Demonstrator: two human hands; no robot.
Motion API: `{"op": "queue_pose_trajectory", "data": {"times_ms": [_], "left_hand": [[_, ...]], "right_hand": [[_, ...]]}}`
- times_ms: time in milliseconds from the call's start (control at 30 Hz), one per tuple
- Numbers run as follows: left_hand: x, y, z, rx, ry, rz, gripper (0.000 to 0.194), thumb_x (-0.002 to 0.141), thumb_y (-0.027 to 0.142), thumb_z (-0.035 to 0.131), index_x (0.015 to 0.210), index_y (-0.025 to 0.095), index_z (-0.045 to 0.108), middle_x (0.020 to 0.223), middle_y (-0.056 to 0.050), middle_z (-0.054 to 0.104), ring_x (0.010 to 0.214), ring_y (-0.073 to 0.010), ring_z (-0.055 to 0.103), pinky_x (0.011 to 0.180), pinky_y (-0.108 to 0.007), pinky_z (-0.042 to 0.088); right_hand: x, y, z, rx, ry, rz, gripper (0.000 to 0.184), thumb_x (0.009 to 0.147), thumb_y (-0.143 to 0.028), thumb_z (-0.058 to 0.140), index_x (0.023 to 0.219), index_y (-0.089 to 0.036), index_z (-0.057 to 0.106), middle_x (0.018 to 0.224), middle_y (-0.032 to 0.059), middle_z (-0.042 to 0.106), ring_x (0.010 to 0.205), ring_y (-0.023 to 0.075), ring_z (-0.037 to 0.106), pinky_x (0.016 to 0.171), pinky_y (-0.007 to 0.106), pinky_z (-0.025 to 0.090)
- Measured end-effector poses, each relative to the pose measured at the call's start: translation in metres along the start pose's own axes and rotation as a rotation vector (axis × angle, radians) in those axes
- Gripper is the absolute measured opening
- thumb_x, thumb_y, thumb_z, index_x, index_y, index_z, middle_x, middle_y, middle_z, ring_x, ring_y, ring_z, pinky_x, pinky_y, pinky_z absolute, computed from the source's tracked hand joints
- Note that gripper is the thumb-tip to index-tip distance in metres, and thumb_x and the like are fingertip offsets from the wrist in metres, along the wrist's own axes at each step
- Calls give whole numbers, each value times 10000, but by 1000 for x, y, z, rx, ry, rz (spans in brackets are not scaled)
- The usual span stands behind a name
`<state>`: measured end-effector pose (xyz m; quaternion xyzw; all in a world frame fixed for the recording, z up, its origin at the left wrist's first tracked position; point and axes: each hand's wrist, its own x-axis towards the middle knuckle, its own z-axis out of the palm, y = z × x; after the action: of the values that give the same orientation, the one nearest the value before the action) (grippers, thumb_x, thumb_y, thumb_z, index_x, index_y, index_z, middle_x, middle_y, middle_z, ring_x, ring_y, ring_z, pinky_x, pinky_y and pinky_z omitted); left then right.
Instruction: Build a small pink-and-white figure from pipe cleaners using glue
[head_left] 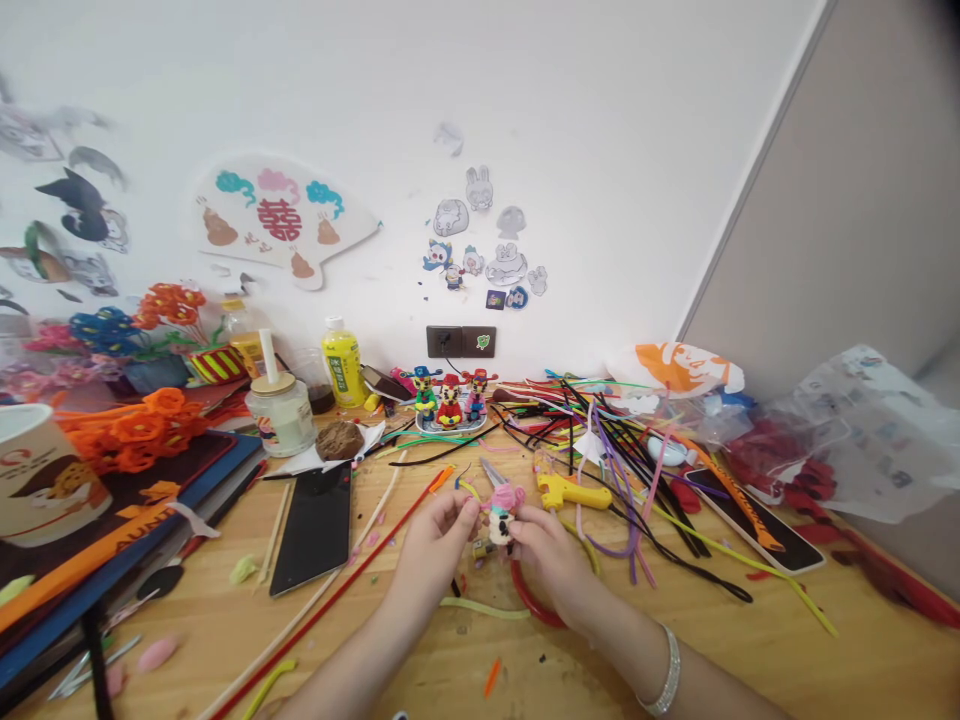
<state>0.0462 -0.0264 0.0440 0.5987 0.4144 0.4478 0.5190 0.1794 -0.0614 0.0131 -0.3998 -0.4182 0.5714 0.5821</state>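
Note:
Over the middle of the table I hold a small doll-like figure (501, 522) with a cream head, black face marks and a pink and turquoise hat. My right hand (553, 562) grips it from the right, thumb and fingers closed. Beside the hat's left side, my left hand (436, 540) is pinched; what lies between its fingertips is too small to make out. Scissors lie under the hands, with the blade (491, 474) pointing away and a red handle (534, 600) partly covered by my right hand. A yellow glue gun (574, 491) rests just beyond my right hand.
Three finished-looking figures (450, 402) stand on a tray at the back. Loose pipe cleaners (600, 440) spread over the right side. A black phone (311, 530), a jar (281, 418), a yellow bottle (343, 365) and a paper cup (49, 480) stand or lie left. A plastic bag (870, 420) sits right.

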Motion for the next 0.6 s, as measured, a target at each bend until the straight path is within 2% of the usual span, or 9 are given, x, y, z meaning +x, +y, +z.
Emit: {"op": "queue_pose_trajectory", "data": {"times_ms": [200, 400, 600], "left_hand": [[-3, 1, 1, 86, 61, 82, 313, 653, 475, 547, 565, 177, 516, 525, 32, 467, 525, -126, 434, 520, -225, 360], [-2, -4, -1, 140, 64, 87, 275, 666, 442, 536, 580, 181, 525, 540, 27, 473, 536, -136, 438, 525, -226, 355], [0, -5, -2, 164, 50, 96, 264, 679, 419, 525, 568, 180, 513, 526, 35, 461, 524, -131, 438, 522, -226, 355]], "right_hand": [[-2, -13, 5, -205, 45, -65, 153, 656, -314, 606, 688, -168, 639, 665, 1, 575, 684, 159, 495, 631, 252, 402], [0, -8, 4, -226, 41, -110, 188, 668, -351, 619, 724, -173, 640, 689, 3, 605, 721, 180, 532, 659, 272, 422], [1, -4, 1, -284, -25, -131, 155, 724, -293, 556, 787, -172, 629, 728, 9, 607, 755, 183, 535, 681, 278, 423]]}}
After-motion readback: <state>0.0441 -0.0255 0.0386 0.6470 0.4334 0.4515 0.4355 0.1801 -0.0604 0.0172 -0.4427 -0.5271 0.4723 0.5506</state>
